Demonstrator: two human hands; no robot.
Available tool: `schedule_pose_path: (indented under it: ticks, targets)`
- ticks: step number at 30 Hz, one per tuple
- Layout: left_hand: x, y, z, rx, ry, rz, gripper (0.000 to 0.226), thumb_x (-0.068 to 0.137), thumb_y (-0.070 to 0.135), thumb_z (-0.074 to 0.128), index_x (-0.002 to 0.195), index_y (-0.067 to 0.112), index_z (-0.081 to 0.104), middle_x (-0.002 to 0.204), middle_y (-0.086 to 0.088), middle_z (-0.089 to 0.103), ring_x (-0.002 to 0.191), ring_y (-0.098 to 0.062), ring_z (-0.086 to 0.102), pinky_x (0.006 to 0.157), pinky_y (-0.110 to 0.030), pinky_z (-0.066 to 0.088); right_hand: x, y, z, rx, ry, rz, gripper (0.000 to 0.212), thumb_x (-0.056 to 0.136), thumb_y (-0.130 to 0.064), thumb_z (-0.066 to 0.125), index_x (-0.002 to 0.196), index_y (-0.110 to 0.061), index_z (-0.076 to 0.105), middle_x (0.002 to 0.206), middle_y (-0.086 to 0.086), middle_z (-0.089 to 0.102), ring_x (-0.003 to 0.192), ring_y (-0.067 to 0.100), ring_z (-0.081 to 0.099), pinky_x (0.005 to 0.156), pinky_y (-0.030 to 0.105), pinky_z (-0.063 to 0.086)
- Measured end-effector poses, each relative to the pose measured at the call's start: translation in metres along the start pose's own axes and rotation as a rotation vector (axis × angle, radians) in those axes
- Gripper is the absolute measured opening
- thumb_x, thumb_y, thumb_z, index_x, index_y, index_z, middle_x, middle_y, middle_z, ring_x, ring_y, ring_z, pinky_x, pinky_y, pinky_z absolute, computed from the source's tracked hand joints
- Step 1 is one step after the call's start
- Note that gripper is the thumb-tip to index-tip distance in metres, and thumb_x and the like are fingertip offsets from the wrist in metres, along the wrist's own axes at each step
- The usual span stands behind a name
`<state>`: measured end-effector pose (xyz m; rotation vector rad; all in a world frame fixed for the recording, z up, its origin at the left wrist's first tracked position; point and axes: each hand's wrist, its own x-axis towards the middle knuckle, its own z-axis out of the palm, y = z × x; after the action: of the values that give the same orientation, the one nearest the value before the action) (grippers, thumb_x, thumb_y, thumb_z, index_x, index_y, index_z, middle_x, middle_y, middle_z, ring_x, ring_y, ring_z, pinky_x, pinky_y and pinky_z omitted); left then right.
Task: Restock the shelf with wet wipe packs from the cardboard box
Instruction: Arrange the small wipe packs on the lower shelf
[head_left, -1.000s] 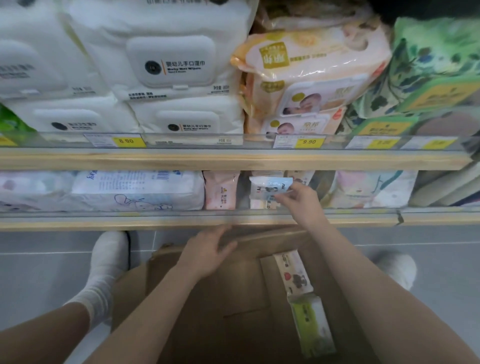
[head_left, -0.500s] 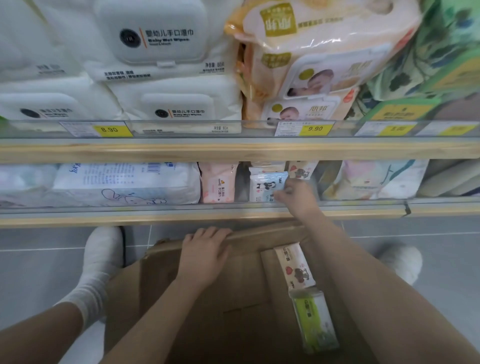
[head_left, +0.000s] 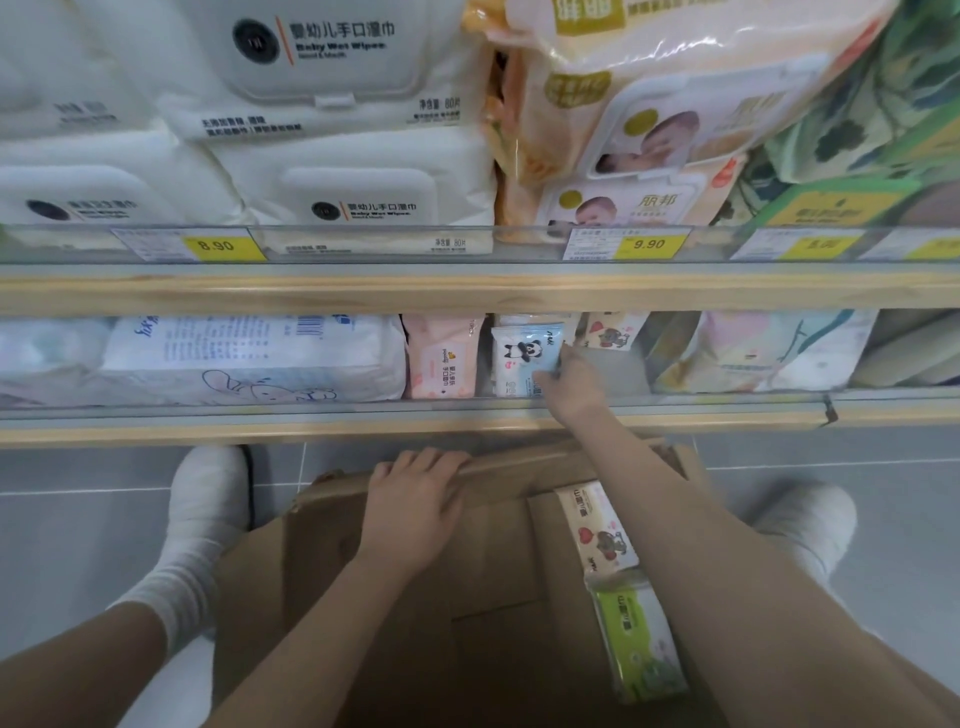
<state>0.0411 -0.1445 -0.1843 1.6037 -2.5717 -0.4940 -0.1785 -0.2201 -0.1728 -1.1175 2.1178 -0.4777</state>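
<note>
Since a second ago, the right hand has pushed the panda wet wipe pack deeper onto the lower shelf, and the left hand has settled on the far rim of the cardboard box. The right grip pinches the pack's lower right corner; the pack stands upright, long axis vertical, beside a pink pack near the shelf's front edge. The left grip curls over the box rim. Two more packs lie along the box's right side, nearer the right hand.
</note>
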Motion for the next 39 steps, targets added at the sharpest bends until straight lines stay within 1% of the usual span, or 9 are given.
schedule_pose_path:
  ticks: [6,8,11,15,18,25,30,34,39]
  targets:
    - [0.0,-0.001,-0.001,-0.014,-0.03,0.009,0.037,0.088,0.037,0.046,0.123,0.033,0.054,0.114,0.008,0.061,0.105,-0.019,0.056,0.087,-0.039,0.044,-0.005,-0.004,0.008,0.069,0.007,-0.024,0.036,0.094,-0.01,0.051,0.129,-0.006,0.044,0.121,0.014,0.06,0.108,0.029,0.058,0.074,0.027,0.04]
    - [0.0,0.0,-0.003,-0.045,-0.049,-0.012,0.037,0.091,0.036,0.049,0.127,0.033,0.051,0.12,0.008,0.058,0.112,-0.019,0.053,0.092,-0.039,0.039,-0.012,-0.001,0.0,0.095,-0.006,-0.055,0.046,0.092,-0.012,0.056,0.135,-0.007,0.039,0.129,0.013,0.057,0.117,0.029,0.055,0.083,0.03,0.045]
    - [-0.002,0.012,-0.008,-0.135,-0.015,-0.008,0.037,0.091,0.033,0.053,0.129,0.029,0.05,0.124,0.007,0.056,0.116,-0.017,0.05,0.096,-0.037,0.037,-0.037,0.013,-0.024,0.051,0.022,-0.12,0.059,0.094,-0.02,0.056,0.145,-0.007,0.03,0.144,0.013,0.044,0.131,0.027,0.044,0.104,0.034,0.037]
    - [-0.007,0.052,-0.009,-0.265,0.117,0.181,0.033,0.086,0.02,0.062,0.119,0.019,0.058,0.116,0.002,0.058,0.109,-0.014,0.053,0.094,-0.031,0.045,-0.087,0.058,-0.064,-0.005,0.148,-0.209,0.051,0.093,-0.016,0.056,0.14,-0.006,0.04,0.14,0.011,0.048,0.129,0.025,0.046,0.105,0.031,0.036]
    - [-0.011,0.092,0.001,-0.329,0.105,0.29,0.03,0.087,0.024,0.053,0.115,0.017,0.059,0.115,0.003,0.056,0.109,-0.01,0.049,0.093,-0.023,0.041,-0.126,0.099,-0.086,-0.003,0.206,-0.152,0.046,0.093,-0.018,0.057,0.135,-0.006,0.046,0.133,0.012,0.054,0.123,0.027,0.05,0.099,0.028,0.037]
    - [-0.009,0.129,0.072,-0.59,-0.312,-0.051,0.026,0.085,0.013,0.063,0.111,0.014,0.061,0.111,-0.006,0.064,0.106,-0.025,0.06,0.085,-0.028,0.044,-0.179,0.165,-0.076,0.065,0.16,-0.003,0.038,0.097,-0.031,0.049,0.13,-0.012,0.052,0.128,0.008,0.057,0.121,0.022,0.052,0.103,0.029,0.037]
    - [-0.018,0.151,0.121,-0.599,-0.575,-0.219,0.047,0.079,0.012,0.073,0.122,0.001,0.056,0.112,-0.017,0.067,0.109,-0.029,0.062,0.084,-0.027,0.041,-0.179,0.179,-0.068,0.114,0.186,0.001,0.038,0.099,-0.033,0.043,0.132,-0.015,0.053,0.129,0.006,0.057,0.119,0.019,0.052,0.105,0.028,0.037]
    - [-0.025,0.157,0.148,-0.584,-0.495,-0.192,0.046,0.067,0.027,0.076,0.098,-0.005,0.065,0.097,-0.025,0.068,0.096,-0.034,0.064,0.084,-0.034,0.044,-0.177,0.178,-0.064,0.123,0.186,0.016,0.039,0.099,-0.035,0.043,0.132,-0.017,0.052,0.128,0.004,0.057,0.118,0.02,0.053,0.104,0.035,0.04]
    - [-0.024,0.158,0.158,-0.591,-0.448,-0.23,0.031,0.058,0.014,0.076,0.078,-0.007,0.066,0.082,-0.028,0.068,0.083,-0.036,0.066,0.08,-0.04,0.048,-0.178,0.18,-0.065,0.126,0.199,0.019,0.038,0.099,-0.031,0.045,0.131,-0.013,0.052,0.127,0.008,0.057,0.118,0.023,0.052,0.103,0.036,0.04]
